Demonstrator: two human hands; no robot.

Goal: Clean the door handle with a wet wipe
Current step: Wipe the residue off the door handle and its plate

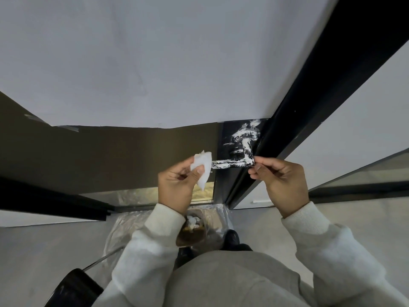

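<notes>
1. From the head view, we see the dark metal lever door handle (230,163), smeared all over with white residue, standing out from the black edge strip of the door (223,138); more white smears cover the round base above it.
2. Our left hand (177,182) has its fingers curled, pinching a crumpled white wet wipe (202,168) between thumb and fingers, just at the lever's free end.
3. Our right hand (278,176) is curled, its thumb and forefinger pinching the lever's bent corner and steadying it.
4. Below, on the grey floor (44,244), a clear plastic sheet (124,233) carries a small container (194,229) of brownish stuff with white lumps.
5. To do this step well, we judge it best to wrap the wipe round the bar and draw it along the full length, turning to a fresh face as it fouls, while the right hand keeps the lever from dipping; then work the base.
6. We can read no brand, label or writing anywhere.
</notes>
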